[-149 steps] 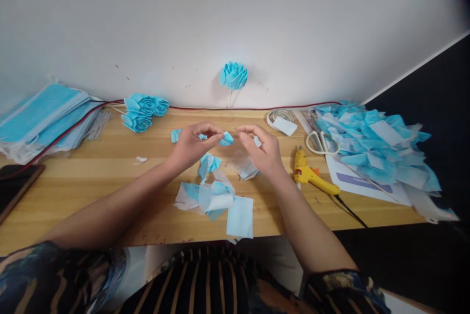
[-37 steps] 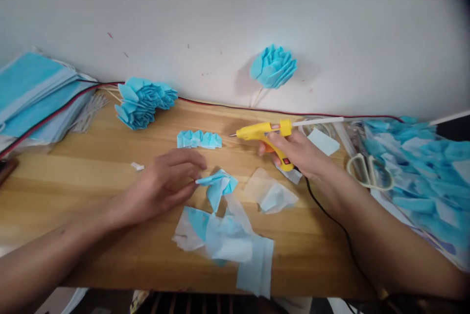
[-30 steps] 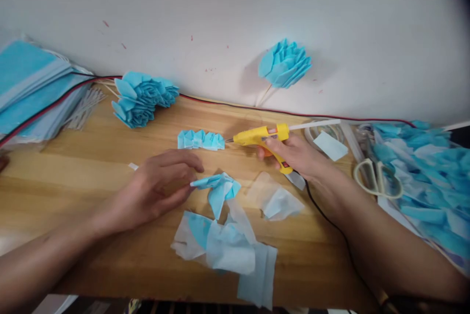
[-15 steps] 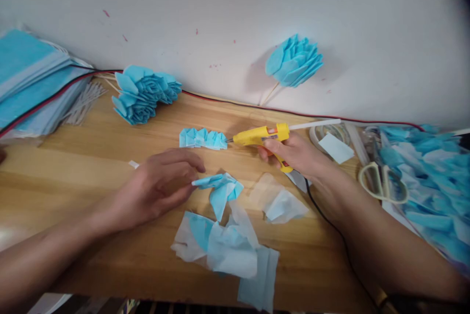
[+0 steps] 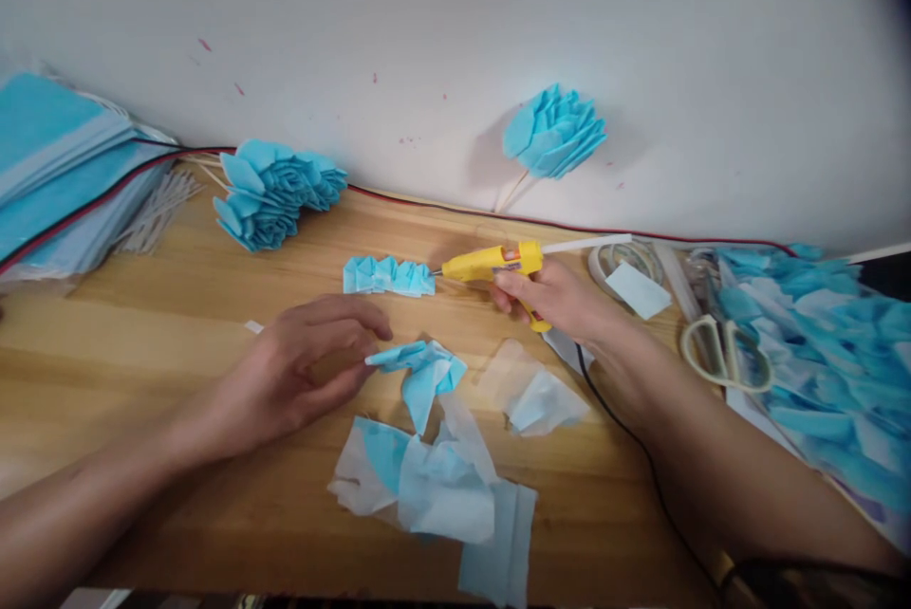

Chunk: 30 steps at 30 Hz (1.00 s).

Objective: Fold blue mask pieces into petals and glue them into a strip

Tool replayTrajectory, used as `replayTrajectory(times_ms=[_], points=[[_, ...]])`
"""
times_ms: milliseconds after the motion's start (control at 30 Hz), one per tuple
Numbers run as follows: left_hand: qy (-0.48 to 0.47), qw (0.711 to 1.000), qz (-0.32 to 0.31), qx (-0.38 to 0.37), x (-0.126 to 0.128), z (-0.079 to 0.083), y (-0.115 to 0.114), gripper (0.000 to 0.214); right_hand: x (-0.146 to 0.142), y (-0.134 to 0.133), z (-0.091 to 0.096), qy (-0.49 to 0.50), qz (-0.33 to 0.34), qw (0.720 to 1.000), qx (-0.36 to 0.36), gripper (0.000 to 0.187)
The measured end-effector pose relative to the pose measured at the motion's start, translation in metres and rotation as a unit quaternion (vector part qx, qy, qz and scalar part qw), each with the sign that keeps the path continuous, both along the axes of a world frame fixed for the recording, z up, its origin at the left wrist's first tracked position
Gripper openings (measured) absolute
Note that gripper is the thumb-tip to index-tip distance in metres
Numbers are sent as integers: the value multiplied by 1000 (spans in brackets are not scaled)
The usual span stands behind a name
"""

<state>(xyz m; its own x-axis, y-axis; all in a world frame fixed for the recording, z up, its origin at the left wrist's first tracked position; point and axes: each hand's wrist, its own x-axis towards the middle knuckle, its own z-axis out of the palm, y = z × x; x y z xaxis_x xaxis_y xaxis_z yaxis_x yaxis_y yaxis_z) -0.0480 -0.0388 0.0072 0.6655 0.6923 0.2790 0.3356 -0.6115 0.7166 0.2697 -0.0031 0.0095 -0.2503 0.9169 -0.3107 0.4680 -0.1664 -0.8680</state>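
Observation:
My right hand [image 5: 537, 296] is wrapped round the grip of a yellow hot glue gun [image 5: 491, 263], with a white glue stick [image 5: 590, 244] poking out of its back. The gun's metal nozzle meets the right end of a pleated light-blue fabric strip [image 5: 388, 276], which lies flat on the wooden table. Just below that strip rests my left hand [image 5: 324, 353], fingers loosely curved and apart, nothing seen gripped. Close to its thumb tip lies a folded blue fabric piece [image 5: 427, 377]; whether they touch, I cannot tell. Nearer me are crumpled pale fabric scraps [image 5: 448, 486].
Blue fabric flowers [image 5: 274, 192] lie at the back left, and another flower [image 5: 553, 135] leans on the wall. Stacked blue sheets [image 5: 57, 163] sit far left. Tape rolls [image 5: 602, 272], scissors [image 5: 726, 358] and a heap of blue pieces [image 5: 832, 362] are on the right. The gun's black cord [image 5: 626, 429] runs towards me.
The view has shifted slightly. Both hands keep nearly the same places, and the glue gun's nozzle stays at the strip's right end.

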Motion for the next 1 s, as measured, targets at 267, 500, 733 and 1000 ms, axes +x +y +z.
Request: replayTrajectory(times_ms=[267,500,733,1000], points=[[-4,1000,12,13,0,0,0,16,-3,-11,4,-88,29,989,115,37],[-25,998,61,14,3,0,7,16,-5,-33,6,-159,96,952,243,75],[-33,988,153,0,0,-11,9,21,42,-111,11,-464,71,807,359,75],[-50,977,182,-95,9,8,2,16,120,-216,-19,-600,-15,757,260,73]])
